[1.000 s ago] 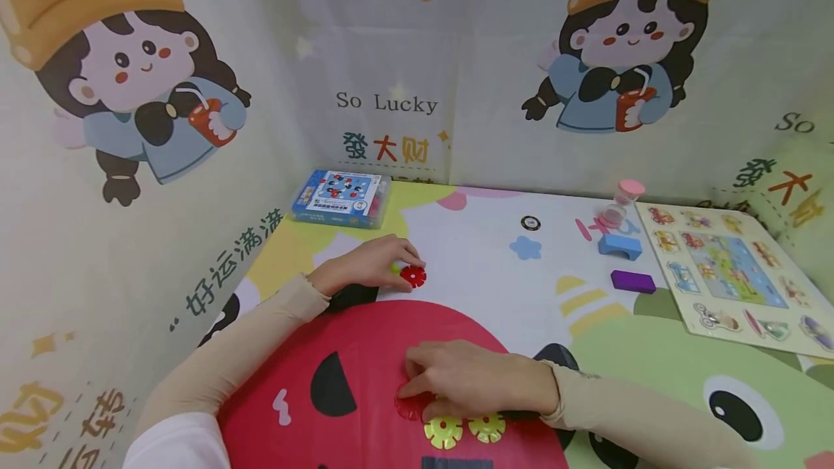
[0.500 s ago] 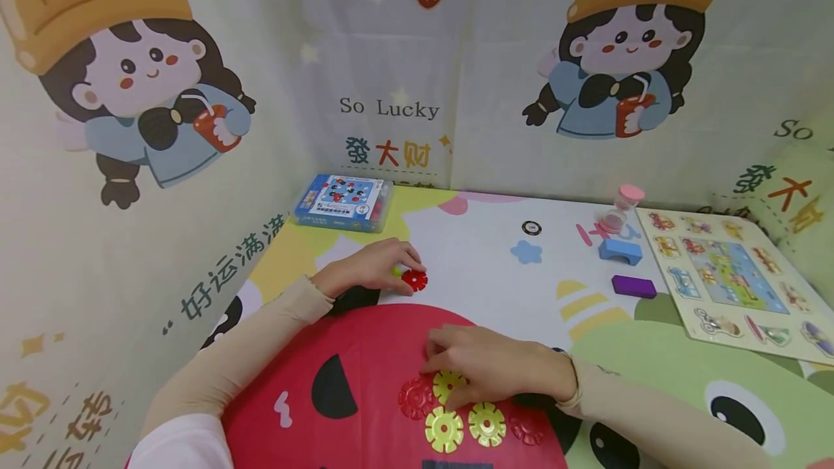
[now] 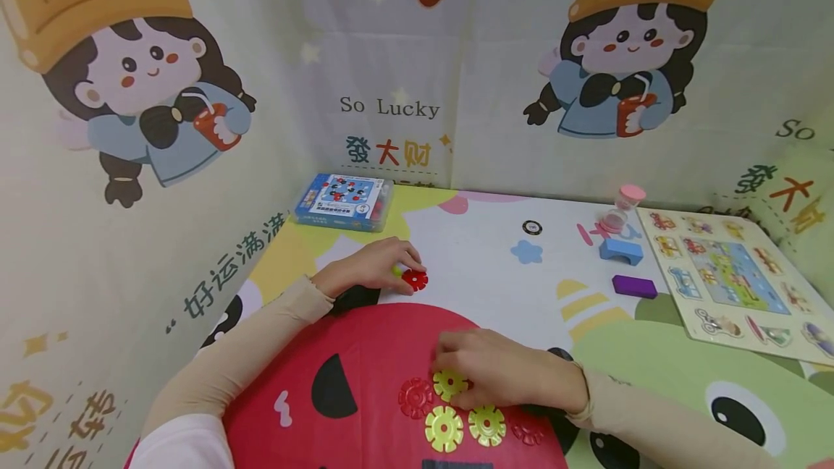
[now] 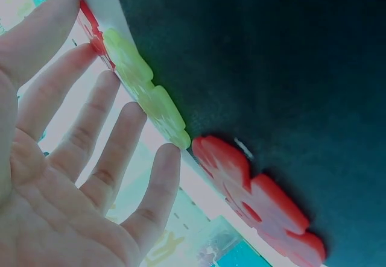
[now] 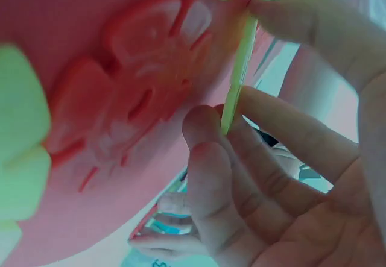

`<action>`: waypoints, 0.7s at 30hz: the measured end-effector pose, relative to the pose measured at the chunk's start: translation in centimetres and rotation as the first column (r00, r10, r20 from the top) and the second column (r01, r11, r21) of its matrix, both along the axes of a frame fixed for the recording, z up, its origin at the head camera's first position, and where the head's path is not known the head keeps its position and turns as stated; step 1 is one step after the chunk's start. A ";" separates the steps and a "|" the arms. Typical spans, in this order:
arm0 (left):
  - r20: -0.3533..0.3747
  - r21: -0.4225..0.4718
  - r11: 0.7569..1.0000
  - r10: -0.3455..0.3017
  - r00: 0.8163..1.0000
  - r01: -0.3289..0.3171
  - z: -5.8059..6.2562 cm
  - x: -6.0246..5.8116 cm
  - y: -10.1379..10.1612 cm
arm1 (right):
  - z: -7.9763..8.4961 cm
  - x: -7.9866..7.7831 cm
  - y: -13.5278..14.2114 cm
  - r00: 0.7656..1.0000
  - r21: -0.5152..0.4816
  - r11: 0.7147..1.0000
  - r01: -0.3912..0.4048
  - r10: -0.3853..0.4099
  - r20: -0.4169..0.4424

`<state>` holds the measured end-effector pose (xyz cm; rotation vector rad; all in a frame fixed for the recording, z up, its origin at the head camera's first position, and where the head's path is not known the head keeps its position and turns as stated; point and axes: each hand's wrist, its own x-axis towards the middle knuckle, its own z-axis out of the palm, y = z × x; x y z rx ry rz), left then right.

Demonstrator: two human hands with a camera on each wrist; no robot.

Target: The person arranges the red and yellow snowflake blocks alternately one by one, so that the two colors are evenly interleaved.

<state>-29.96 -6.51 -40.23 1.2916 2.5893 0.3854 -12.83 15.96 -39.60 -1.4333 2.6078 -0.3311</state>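
In the head view my left hand [image 3: 374, 265] rests far left of centre, pinching a red notched snowflake disc [image 3: 415, 280] between thumb and index finger. Beside those fingers a yellow-green disc [image 4: 145, 89] lies flat, partly hidden in the head view; another red disc [image 4: 256, 201] lies near the little finger. My right hand [image 3: 504, 368] is over the red printed area, its thumb and fingers pinching a yellow disc [image 5: 241, 68] that stands edge-on in the right wrist view. Near it lie a red disc [image 3: 415, 398] and two yellow discs [image 3: 444, 428], plus a red one [image 3: 526, 431] partly hidden.
A blue-labelled box [image 3: 343, 203] stands at the back left. On the right are an hourglass [image 3: 621, 210], a blue arch block [image 3: 620, 251], a purple block [image 3: 635, 286] and a picture puzzle board [image 3: 743, 273]. A black-and-white round chip [image 3: 532, 227] lies farther back.
My right hand has moved up and right from the red disc to a yellow disc, uncovering the red one. My left hand has stayed in place, holding its red disc.
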 end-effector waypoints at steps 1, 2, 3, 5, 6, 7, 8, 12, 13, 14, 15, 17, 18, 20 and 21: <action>0.002 0.002 1.000 0.004 1.000 -0.004 0.0 0.0 0.0 | 0.0 0.1 -0.1 1.000 -0.005 1.000 -0.008 0.008 0.000; 0.004 0.002 1.000 0.008 1.000 -0.008 0.0 0.0 0.0 | 0.1 0.1 -0.1 1.000 -0.009 1.000 -0.015 0.015 -0.003; 0.004 0.000 1.000 0.013 1.000 -0.013 0.0 0.0 0.0 | 0.1 0.1 -0.2 1.000 -0.005 1.000 -0.021 0.021 -0.011; 0.003 -0.004 1.000 0.019 1.000 -0.019 0.0 0.0 0.0 | 0.2 -0.2 -0.4 0.999 0.007 1.000 -0.022 0.022 -0.031; 0.000 -0.004 1.000 0.020 1.000 -0.020 0.0 0.0 0.0 | 0.2 -0.4 -0.4 0.999 0.010 1.000 -0.015 0.015 -0.043; -0.001 -0.006 1.000 0.021 1.000 -0.021 0.0 0.0 0.0 | 0.2 -0.8 -0.4 0.999 0.006 1.000 -0.003 0.004 -0.048; -0.002 -0.008 1.000 0.024 1.000 -0.024 0.0 0.0 0.0 | 0.3 -1.3 -0.3 0.998 0.002 1.000 0.014 -0.014 -0.057; 0.006 -0.012 1.000 0.029 1.000 -0.029 0.1 0.1 0.0 | 0.7 -4.8 0.4 0.988 -0.094 0.987 0.129 -0.136 -0.079; 0.008 -0.014 0.999 0.029 1.000 -0.029 0.2 0.1 0.1 | 0.8 -5.9 0.6 0.980 -0.125 0.979 0.164 -0.176 -0.091; 0.011 -0.011 1.000 0.030 0.999 -0.030 0.2 0.1 0.1 | 0.8 -7.1 0.8 0.971 -0.150 0.969 0.199 -0.216 -0.108; 0.012 -0.010 1.000 0.030 0.999 -0.030 0.2 0.2 0.2 | 0.7 -8.2 0.9 0.961 -0.173 0.959 0.226 -0.248 -0.121; 0.010 -0.005 1.000 0.028 1.000 -0.028 0.3 0.2 0.2 | 0.3 -10.1 1.1 0.947 -0.186 0.948 0.259 -0.287 -0.143; 0.007 -0.002 1.000 0.024 1.000 -0.024 0.3 0.2 0.3 | 0.1 -10.8 1.1 0.941 -0.176 0.947 0.270 -0.298 -0.160; 0.007 0.001 1.000 0.022 1.000 -0.022 0.3 0.3 0.3 | -0.3 -11.5 0.9 0.940 -0.147 0.952 0.269 -0.293 -0.175; 0.006 0.000 1.000 0.020 1.000 -0.020 0.3 0.3 0.3 | -0.4 -11.7 0.7 0.944 -0.131 0.958 0.256 -0.277 -0.182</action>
